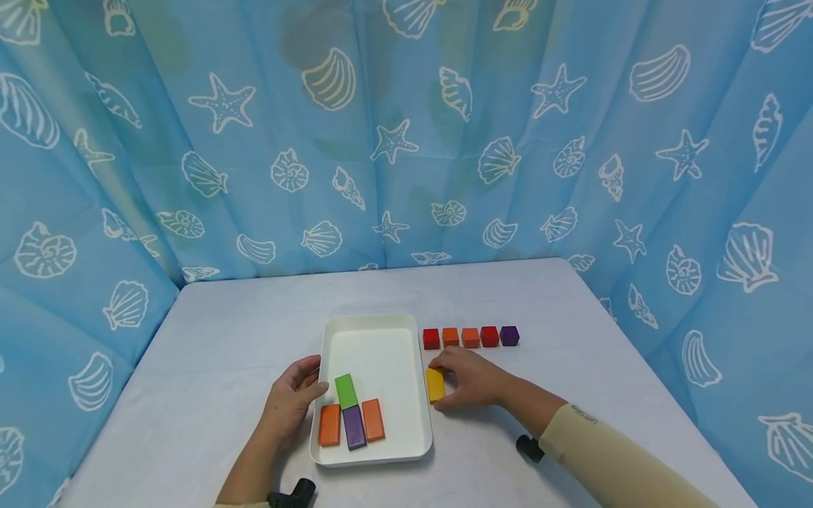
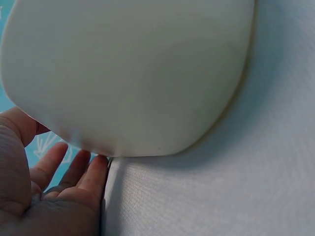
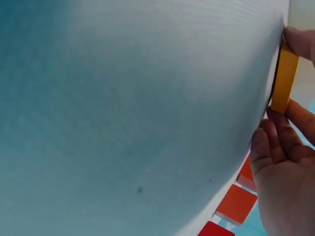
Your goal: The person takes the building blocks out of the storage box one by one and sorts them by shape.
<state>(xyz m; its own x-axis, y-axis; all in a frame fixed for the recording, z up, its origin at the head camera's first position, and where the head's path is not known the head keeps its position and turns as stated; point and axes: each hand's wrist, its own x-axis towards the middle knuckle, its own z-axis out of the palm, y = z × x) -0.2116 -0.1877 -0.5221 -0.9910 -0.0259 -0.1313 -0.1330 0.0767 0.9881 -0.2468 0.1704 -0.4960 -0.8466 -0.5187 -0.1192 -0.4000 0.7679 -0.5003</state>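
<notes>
A white tray (image 1: 375,353) lies on the table, its long sides running away from me. My left hand (image 1: 293,396) holds the tray's left edge, thumb over the rim and fingers along the outer side. Just off the tray's right side, my right hand (image 1: 473,379) pinches a yellow block (image 1: 435,386) end to end between thumb and fingers. In the right wrist view the yellow block (image 3: 284,78) is at the table surface. Inside the tray lie a green block (image 1: 346,391), a purple block (image 1: 354,427), and two orange blocks, one left (image 1: 329,425), one right (image 1: 373,420).
Behind my right hand stands a row of small cubes: a red cube (image 1: 431,339), orange ones, another red cube (image 1: 490,336) and a purple cube (image 1: 509,336). A white cloth (image 1: 254,317) covers the table. Blue shell-patterned curtains (image 1: 406,176) hang behind and at both sides.
</notes>
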